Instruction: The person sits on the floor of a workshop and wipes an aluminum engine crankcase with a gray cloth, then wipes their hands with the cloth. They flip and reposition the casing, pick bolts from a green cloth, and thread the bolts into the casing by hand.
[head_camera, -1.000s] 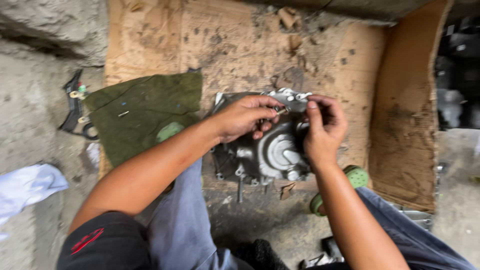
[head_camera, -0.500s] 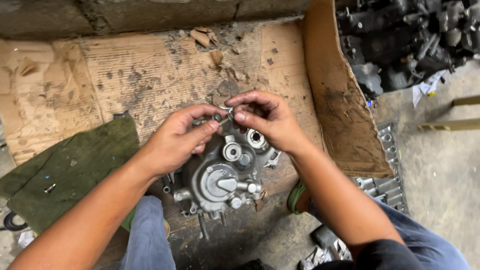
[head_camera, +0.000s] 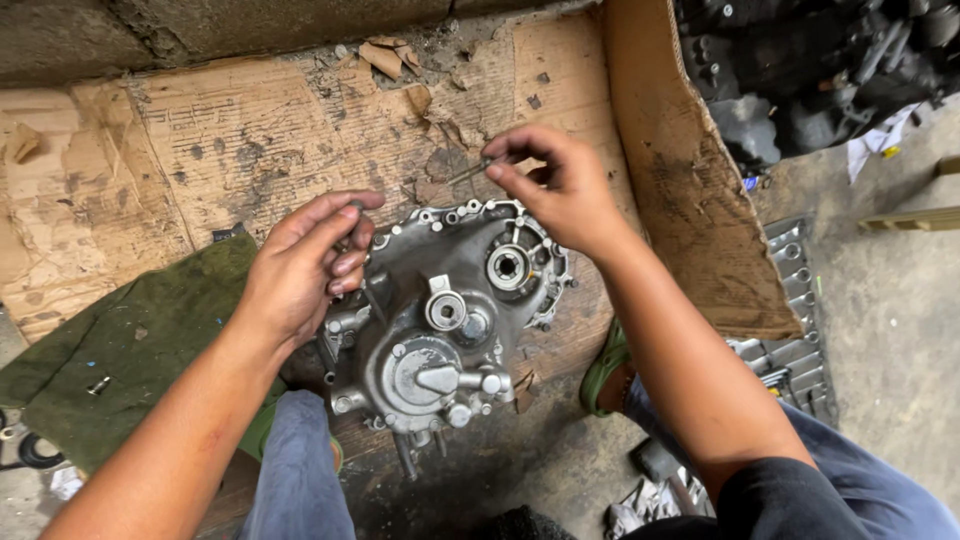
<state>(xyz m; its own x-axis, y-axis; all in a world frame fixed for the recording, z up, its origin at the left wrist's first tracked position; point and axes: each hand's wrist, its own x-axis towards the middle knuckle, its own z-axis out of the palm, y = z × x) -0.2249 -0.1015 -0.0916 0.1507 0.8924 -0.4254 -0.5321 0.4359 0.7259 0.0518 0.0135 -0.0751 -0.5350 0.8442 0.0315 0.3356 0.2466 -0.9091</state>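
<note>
A grey metal engine cover (head_camera: 450, 320) with round bearing seats and bolt holes lies on stained cardboard (head_camera: 200, 150). My left hand (head_camera: 305, 265) rests with curled fingers against the cover's upper left edge. My right hand (head_camera: 560, 185) is raised above the cover's top rim and pinches a thin metal bolt (head_camera: 470, 172) between thumb and fingers, clear of the casting.
A green cloth (head_camera: 130, 340) with a small metal piece on it lies to the left. A cardboard flap (head_camera: 690, 200) stands up on the right, with dark engine parts (head_camera: 820, 70) behind it. A ribbed metal part (head_camera: 790, 340) lies by my right knee. Concrete wall at top.
My right hand has lifted off the cover's top rim with the thin bolt in its fingers. My left hand has drawn back to the cover's left edge. The view has shifted slightly.
</note>
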